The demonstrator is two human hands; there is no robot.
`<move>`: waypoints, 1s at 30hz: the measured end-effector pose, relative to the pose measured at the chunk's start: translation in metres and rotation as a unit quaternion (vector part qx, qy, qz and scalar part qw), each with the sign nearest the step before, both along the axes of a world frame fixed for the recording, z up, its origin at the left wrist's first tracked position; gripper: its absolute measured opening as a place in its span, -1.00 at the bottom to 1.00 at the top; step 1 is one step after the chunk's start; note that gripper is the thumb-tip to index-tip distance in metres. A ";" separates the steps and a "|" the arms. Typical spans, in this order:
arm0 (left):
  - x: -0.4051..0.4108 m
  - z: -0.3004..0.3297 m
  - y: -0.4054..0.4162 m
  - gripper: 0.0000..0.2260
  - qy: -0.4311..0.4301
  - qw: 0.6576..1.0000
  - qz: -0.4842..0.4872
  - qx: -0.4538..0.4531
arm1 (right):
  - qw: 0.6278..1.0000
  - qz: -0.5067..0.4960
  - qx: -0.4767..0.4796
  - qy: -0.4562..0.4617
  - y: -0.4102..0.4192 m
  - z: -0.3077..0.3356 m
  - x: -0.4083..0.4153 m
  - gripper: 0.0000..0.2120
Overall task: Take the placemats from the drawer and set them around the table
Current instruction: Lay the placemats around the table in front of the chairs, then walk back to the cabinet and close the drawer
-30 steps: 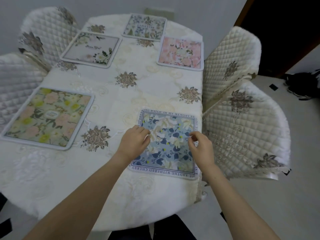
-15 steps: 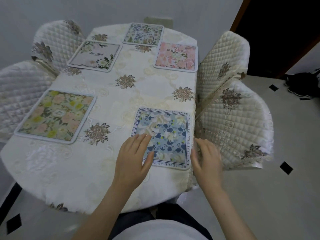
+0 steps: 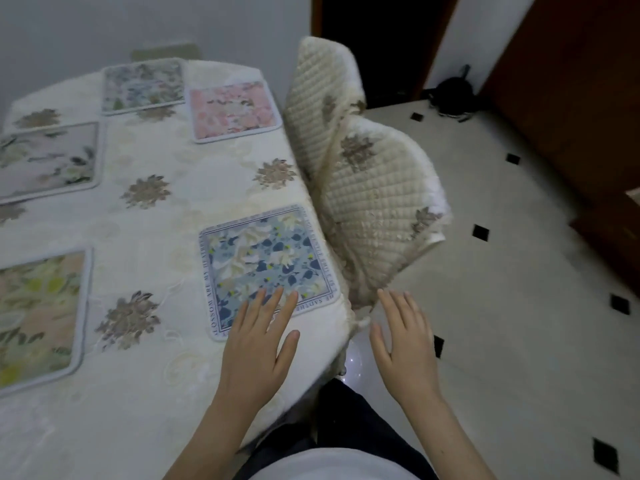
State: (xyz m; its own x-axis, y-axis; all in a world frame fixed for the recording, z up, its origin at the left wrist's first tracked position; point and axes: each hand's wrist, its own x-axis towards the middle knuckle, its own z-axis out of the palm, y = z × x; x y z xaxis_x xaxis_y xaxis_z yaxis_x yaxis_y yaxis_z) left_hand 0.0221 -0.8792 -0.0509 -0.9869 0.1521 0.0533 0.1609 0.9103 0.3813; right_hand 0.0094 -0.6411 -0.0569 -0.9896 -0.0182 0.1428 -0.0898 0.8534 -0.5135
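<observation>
Several floral placemats lie flat on the table [image 3: 149, 403], which is covered with a cream embroidered cloth. The nearest is a blue one [image 3: 266, 258] by the right edge. My left hand [image 3: 258, 344] hovers open at its near edge, fingers spread and overlapping its border. My right hand [image 3: 403, 344] is open too, off the table over the floor, holding nothing. A pink placemat [image 3: 233, 110], a pale blue-green one [image 3: 143, 85], a grey-white one [image 3: 48, 161] and a yellow-pink one [image 3: 38, 317] lie further round. The drawer is out of view.
Two quilted cream chairs [image 3: 377, 209] [image 3: 322, 98] stand against the table's right side. Tiled floor [image 3: 519, 306] with small black insets spreads to the right. A dark doorway [image 3: 381, 39], a dark wooden door [image 3: 571, 81] and a black object [image 3: 452, 95] on the floor are behind.
Both hands have drawn back off the blue placemat toward me and opened flat. The view has swung right, so the table now sits at the left.
</observation>
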 end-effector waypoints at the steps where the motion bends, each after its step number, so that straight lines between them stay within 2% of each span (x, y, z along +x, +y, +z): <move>1: 0.001 -0.001 0.000 -0.54 -0.005 1.000 -0.017 0.003 | 1.000 -0.019 0.003 -0.001 0.002 0.000 0.013 -0.52; 7: 0.003 0.006 0.025 -0.54 -0.009 0.990 -0.140 0.032 | 0.989 -0.149 0.011 -0.007 0.019 0.002 0.084 -0.51; 13: -0.006 0.020 0.080 -0.54 0.004 0.965 -0.255 0.061 | 0.958 -0.286 -0.002 0.002 0.054 0.014 0.137 -0.49; 23: -0.006 0.018 0.236 -0.53 -0.011 0.904 -0.425 0.038 | 0.880 -0.473 -0.033 -0.015 0.144 0.014 0.202 -0.44; 30: -0.013 0.026 0.375 -0.54 0.001 0.886 -0.461 0.054 | 0.855 -0.514 -0.068 -0.012 0.257 0.008 0.206 -0.41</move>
